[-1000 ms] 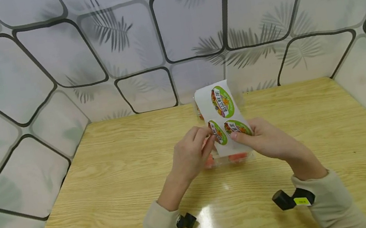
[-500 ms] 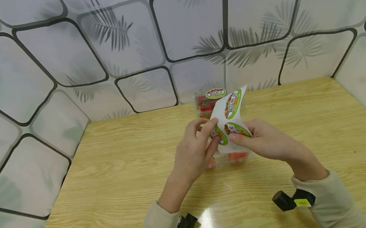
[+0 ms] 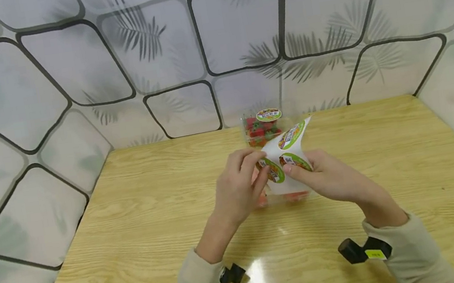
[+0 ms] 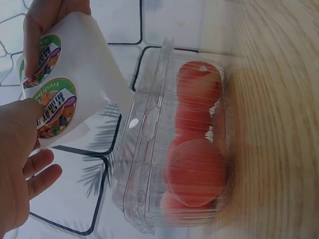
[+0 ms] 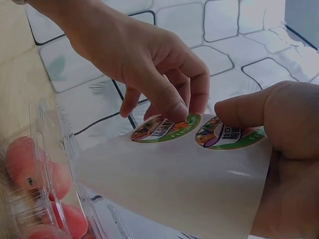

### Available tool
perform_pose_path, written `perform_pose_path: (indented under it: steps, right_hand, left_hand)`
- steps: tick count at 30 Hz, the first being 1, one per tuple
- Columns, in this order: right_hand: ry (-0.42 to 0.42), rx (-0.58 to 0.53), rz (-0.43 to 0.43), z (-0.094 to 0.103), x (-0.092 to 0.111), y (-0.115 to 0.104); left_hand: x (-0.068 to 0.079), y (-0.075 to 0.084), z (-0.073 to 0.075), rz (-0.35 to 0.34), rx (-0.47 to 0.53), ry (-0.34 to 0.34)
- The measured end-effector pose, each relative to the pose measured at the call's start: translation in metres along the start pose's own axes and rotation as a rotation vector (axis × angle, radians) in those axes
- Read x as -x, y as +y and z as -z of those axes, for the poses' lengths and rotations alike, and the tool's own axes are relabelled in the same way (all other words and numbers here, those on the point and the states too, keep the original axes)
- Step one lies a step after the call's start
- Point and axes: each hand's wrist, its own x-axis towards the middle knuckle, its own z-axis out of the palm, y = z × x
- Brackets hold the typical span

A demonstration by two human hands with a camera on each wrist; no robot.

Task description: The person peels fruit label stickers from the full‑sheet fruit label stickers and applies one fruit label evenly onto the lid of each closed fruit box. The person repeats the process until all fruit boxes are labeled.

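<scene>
A white sheet (image 3: 288, 184) of oval fruit stickers is held above the table, its far end curling up. My right hand (image 3: 335, 175) grips its right side, thumb over one sticker. With thumb and finger my left hand (image 3: 237, 186) pinches the left oval sticker (image 5: 164, 128) at the sheet's edge; whether it is lifting off the backing I cannot tell. Below the sheet stands a closed clear plastic box (image 4: 149, 124) with several peach-like red fruits (image 4: 194, 169) inside. The head view shows it mostly hidden by the sheet and hands.
Behind, at the table's far edge, is a clear box of strawberries (image 3: 257, 132) with an oval sticker (image 3: 269, 114) on its lid. The wooden table (image 3: 141, 213) meets a patterned cloth backdrop (image 3: 169, 47) on its far side and both flanks.
The sheet's far end has bent down and to the right, uncovering the strawberry box. My left fingers have shifted slightly along the sheet's left edge; the right hand keeps its grip.
</scene>
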Motion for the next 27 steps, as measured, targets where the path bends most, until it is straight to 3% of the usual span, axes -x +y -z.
perform_pose_path:
  steps: [20, 27]
  right_hand:
    - [0.018, -0.031, -0.035, 0.0011, 0.0008, -0.0001]
    - [0.063, -0.096, -0.069, 0.0061, 0.0014, -0.0034]
  left_hand:
    - [-0.0017, 0.0009, 0.0022, 0.017, -0.003, 0.004]
    - [-0.0023, -0.0043, 0.0065, 0.015, 0.008, 0.057]
